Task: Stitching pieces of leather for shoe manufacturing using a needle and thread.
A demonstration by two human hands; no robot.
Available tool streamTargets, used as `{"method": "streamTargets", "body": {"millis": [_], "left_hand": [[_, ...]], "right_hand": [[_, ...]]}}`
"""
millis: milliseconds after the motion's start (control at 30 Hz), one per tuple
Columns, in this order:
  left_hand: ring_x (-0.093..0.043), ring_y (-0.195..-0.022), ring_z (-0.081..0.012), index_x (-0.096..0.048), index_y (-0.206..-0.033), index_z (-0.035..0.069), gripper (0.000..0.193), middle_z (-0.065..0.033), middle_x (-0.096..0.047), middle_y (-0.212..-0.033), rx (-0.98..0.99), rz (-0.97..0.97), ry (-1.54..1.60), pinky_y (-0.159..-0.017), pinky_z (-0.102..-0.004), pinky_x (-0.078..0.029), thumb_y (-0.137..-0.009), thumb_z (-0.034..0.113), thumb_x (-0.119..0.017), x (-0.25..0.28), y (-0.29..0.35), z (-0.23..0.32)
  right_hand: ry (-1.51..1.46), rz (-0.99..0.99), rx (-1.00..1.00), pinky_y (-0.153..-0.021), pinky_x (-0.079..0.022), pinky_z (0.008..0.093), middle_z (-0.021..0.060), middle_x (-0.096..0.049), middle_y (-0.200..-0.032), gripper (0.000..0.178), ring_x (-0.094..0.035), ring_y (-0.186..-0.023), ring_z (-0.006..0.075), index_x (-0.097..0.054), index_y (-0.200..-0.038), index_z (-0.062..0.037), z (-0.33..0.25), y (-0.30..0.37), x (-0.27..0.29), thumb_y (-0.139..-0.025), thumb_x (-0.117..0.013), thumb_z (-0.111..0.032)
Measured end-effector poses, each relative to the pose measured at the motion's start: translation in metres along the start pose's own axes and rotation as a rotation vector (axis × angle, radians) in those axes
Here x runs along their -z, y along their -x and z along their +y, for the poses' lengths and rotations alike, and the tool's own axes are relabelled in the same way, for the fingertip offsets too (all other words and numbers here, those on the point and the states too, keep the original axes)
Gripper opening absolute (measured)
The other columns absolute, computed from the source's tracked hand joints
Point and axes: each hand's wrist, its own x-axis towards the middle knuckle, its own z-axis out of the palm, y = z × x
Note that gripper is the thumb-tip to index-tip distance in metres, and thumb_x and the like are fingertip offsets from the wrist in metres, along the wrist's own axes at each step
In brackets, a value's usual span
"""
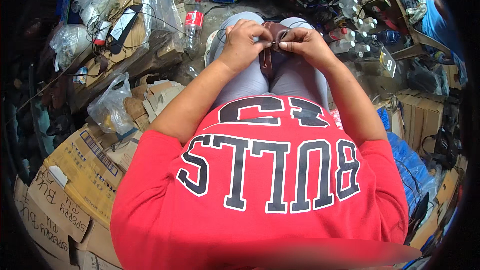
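Between my knees sits a brown leather shoe (268,64), with pale stitching and a lace along its side. My left hand (243,43) comes at it from the left, thumb and forefinger pinched together at the leather. From the other side my right hand (309,46) pinches at nearly the same spot, its fingertips almost meeting the left ones. A thin dark strand shows near the right fingers; whether the fingertips also hold it is too small to tell. My hands and legs hide part of the shoe.
A clear bottle with a red label (194,24) stands left of my knees, near a wooden bench (142,52) piled with plastic bags and tools. Several bottles (345,40) cluster at the right beside a chair frame (392,15). Cardboard (95,175) lies at the lower left.
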Motion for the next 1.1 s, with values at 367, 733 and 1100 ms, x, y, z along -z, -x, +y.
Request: {"method": "streamTargets", "body": {"millis": [367, 733, 1100], "left_hand": [[-0.057, -0.089, -0.0238, -0.063, -0.088, 0.013, 0.010, -0.0040, -0.063, -0.080, -0.049, -0.308, -0.320, -0.082, -0.0396, -0.033, -0.078, 0.012, -0.064, 0.042, 0.001, 0.021], [-0.061, -0.087, -0.0288, -0.056, -0.097, 0.013, 0.020, -0.0096, -0.064, -0.082, -0.192, -0.602, -0.501, -0.085, -0.0450, -0.034, -0.081, 0.004, -0.047, 0.027, -0.010, 0.027], [-0.051, -0.073, -0.0059, -0.063, -0.087, 0.003, 0.010, 0.0017, -0.058, -0.077, 0.367, -0.006, 0.563, -0.068, -0.0213, -0.040, -0.085, 0.012, -0.066, 0.156, 0.016, -0.018]], "right_hand": [[0.634, -0.052, 0.067, -0.083, -0.041, 0.0360, 0.0071, -0.064, -0.076, 0.006, -0.061, -0.074, 0.0189, -0.065, -0.080, -0.0086, -0.039, 0.016, 0.015, -0.078, -0.065, -0.014], [1.132, -0.240, 0.236, -0.093, -0.035, 0.0473, 0.0088, -0.065, -0.074, 0.014, -0.064, -0.079, 0.0280, -0.060, -0.089, -0.0132, -0.028, 0.014, 0.012, -0.078, -0.054, -0.007], [-0.291, 0.428, -0.027, -0.078, -0.042, 0.0260, 0.0023, -0.061, -0.084, 0.020, -0.055, -0.080, 0.0110, -0.065, -0.089, -0.0034, -0.019, 0.054, 0.108, -0.083, -0.069, -0.022]]}}
